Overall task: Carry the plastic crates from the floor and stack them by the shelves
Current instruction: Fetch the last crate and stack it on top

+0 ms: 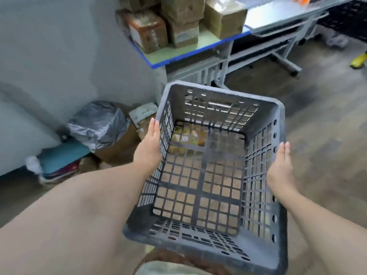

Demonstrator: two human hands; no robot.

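A dark grey plastic crate (220,90) with slotted walls and a grid floor hangs in the air in front of me, empty. My left hand (151,143) presses flat against its left wall from outside. My right hand (280,165) presses flat against the right wall. The crate is clamped between both palms above the floor. Through its grid floor I see yellowish items lying on the ground below, blurred.
A blue-edged desk (158,60) stands ahead, loaded with cardboard boxes (151,30). A bin lined with a grey bag (99,122) and a pile of boxes sit against the wall at left. A second desk (278,18) is at the upper right. Brown floor (321,108) lies to the right.
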